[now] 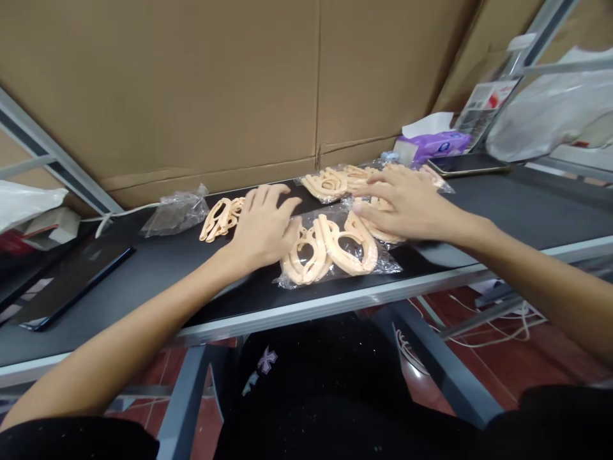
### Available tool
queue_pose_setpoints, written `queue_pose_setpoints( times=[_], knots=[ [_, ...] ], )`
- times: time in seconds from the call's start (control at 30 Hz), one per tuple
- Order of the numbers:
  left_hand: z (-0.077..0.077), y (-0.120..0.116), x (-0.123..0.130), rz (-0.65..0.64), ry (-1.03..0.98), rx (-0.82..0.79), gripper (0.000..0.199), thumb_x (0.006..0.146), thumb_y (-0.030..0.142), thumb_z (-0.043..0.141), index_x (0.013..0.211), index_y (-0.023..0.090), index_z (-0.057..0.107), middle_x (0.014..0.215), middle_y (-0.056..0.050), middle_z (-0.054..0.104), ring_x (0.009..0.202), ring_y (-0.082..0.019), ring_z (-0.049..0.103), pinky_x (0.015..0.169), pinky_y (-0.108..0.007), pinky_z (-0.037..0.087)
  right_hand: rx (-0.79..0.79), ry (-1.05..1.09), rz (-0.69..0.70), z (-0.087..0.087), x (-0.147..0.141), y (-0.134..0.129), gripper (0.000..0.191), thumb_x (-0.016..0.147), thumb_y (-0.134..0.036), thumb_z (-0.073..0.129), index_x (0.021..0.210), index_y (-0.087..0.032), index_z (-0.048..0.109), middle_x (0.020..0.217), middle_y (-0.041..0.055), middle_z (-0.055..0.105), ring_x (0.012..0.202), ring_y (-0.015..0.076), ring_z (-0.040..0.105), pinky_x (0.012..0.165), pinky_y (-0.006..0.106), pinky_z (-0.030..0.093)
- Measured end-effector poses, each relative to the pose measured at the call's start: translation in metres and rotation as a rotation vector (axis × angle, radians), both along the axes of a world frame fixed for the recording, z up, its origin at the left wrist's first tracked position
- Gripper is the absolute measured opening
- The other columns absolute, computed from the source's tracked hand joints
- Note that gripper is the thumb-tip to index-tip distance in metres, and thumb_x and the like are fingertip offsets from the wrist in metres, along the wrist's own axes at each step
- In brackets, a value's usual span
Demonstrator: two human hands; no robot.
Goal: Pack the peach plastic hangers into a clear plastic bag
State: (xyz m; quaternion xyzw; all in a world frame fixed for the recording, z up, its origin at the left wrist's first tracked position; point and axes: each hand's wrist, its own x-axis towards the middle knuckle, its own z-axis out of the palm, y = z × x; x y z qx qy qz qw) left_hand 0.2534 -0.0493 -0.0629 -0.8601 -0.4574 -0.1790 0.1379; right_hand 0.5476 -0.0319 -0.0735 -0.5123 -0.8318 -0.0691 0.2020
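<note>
Two peach-coloured looped plastic pieces in a clear bag (348,246) lie near the front edge of the black table, between my hands. My left hand (266,223) is over the bag's left side, fingers apart, close to some loose peach pieces (221,219) on its left. Over the bagged pieces at the right, my right hand (400,203) has its fingers spread. Its palm and fingers partly hide the pieces beneath. More bagged peach pieces (326,184) lie behind, towards the cardboard.
A crumpled clear bag (178,213) lies at the left, with a dark flat device (74,287) nearer the front. A purple tissue pack (439,145) and a dark phone (467,164) are at the back right. Cardboard (215,89) stands behind the table.
</note>
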Motion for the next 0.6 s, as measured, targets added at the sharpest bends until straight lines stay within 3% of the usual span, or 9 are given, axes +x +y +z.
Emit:
queue_pose_setpoints(
  times=[0.1,0.23,0.4,0.5,0.6],
  knots=[
    [0.000,-0.005,0.008,-0.200,-0.001,-0.271,0.062,0.109,0.054,0.037,0.158,0.021,0.054,0.168,-0.015,0.048,0.156,-0.035,0.041,0.129,-0.058,0.031,-0.019,-0.073,0.014,-0.013,0.019,-0.017,0.058,0.105,-0.067,0.040,0.134,-0.031,0.076,0.143,0.0113,0.070,0.142,0.0428,0.055,0.115,0.073,0.039],
    [-0.002,-0.014,0.024,-0.253,0.023,-0.514,0.070,0.108,0.065,0.030,0.165,0.026,0.043,0.175,-0.013,0.039,0.161,-0.033,0.035,0.131,-0.058,0.027,0.004,-0.097,0.062,-0.016,0.033,-0.036,0.058,0.106,-0.065,0.038,0.129,-0.029,0.078,0.135,0.0104,0.075,0.135,0.0386,0.062,0.112,0.065,0.048],
    [0.000,-0.019,0.047,-0.260,0.036,-0.549,0.072,0.107,0.066,0.030,0.166,0.027,0.042,0.176,-0.013,0.037,0.163,-0.034,0.032,0.132,-0.057,0.025,-0.012,-0.112,0.042,-0.017,0.060,-0.046,0.059,0.105,-0.065,0.042,0.132,-0.027,0.077,0.141,0.0113,0.073,0.137,0.0420,0.061,0.111,0.069,0.048],
    [0.000,-0.004,0.066,-0.279,0.060,-0.543,0.072,0.107,0.065,0.028,0.167,0.026,0.041,0.175,-0.013,0.038,0.162,-0.036,0.033,0.131,-0.055,0.026,-0.039,-0.105,0.067,-0.019,0.081,-0.034,0.054,0.104,-0.062,0.048,0.129,-0.026,0.079,0.139,0.0135,0.074,0.136,0.0422,0.062,0.111,0.067,0.047],
    [-0.003,0.018,0.086,-0.278,0.076,-0.519,0.071,0.108,0.062,0.031,0.166,0.024,0.043,0.171,-0.015,0.043,0.159,-0.035,0.039,0.130,-0.054,0.028,-0.006,0.038,0.064,-0.013,0.090,-0.015,0.047,0.102,-0.059,0.057,0.116,-0.023,0.084,0.126,0.0174,0.079,0.119,0.0399,0.072,0.102,0.061,0.054]
  ],
)
